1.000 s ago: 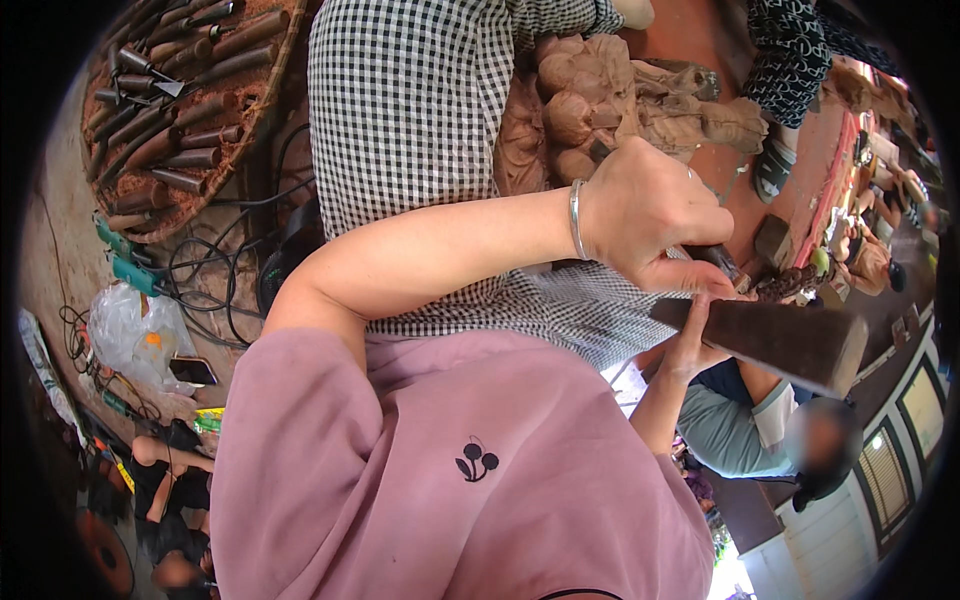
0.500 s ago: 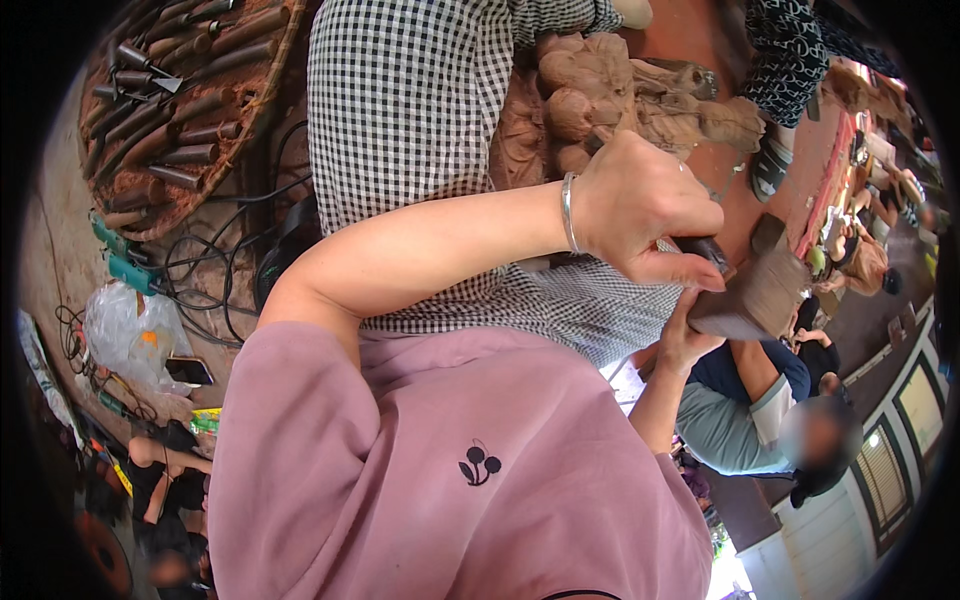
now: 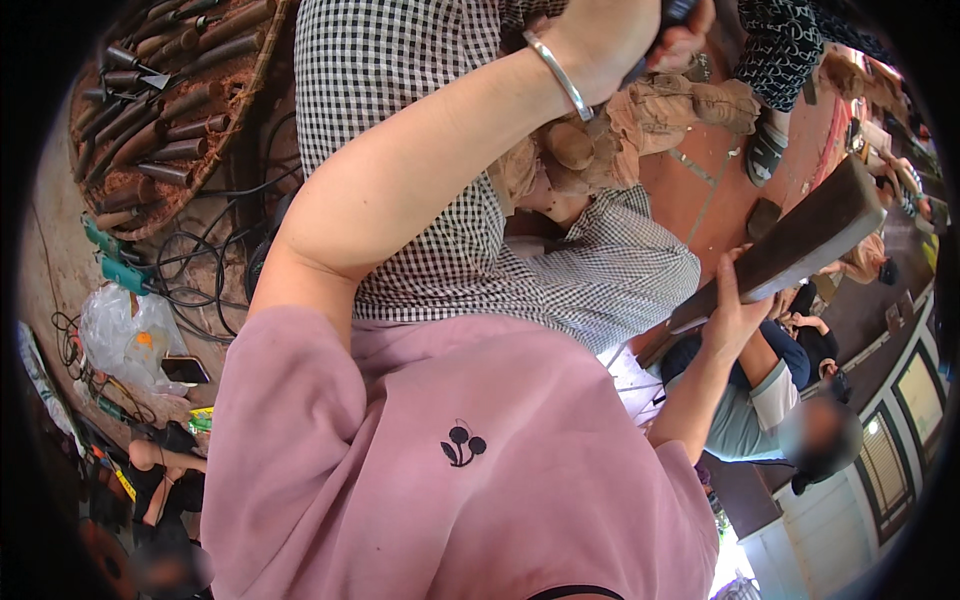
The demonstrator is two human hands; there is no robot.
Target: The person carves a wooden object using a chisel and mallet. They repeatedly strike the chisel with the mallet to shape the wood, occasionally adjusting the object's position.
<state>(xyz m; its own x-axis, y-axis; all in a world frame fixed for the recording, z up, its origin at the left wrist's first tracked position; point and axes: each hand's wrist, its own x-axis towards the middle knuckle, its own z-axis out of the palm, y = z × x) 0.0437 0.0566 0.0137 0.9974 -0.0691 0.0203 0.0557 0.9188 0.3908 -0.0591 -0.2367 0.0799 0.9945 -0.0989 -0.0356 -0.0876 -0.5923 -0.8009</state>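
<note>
While reaching over a carved wooden figure w/ L hand, has fingers curled tight round a black-handled tool; can't tell exact kind, w/ working end hidden by the hand & top of view. Wears silver bangle on same wrist.

In R hand, grips heavy wooden mallet nearer its narrow end, fingers wrapped firmly round, thick end angled up & out to the right. Holds mallet well apart from tool & figure, just beside R knee in b/w checked trousers.

Has figure lying in front of lap, btwn legs, w/ one end out past them above red tiled floor; can't see what's directly under it.

Off to the left, has round woven tray, packed nearly to its rim w/ wood-handled chisels on reddish shavings. Just off tray's lower rim, has green tool & tangle of blk cables. Farther down same side, has clear plastic bag w/ sth orange inside, plus dark phone just beside bag's lower right corner. Wears loose pink top.
</note>
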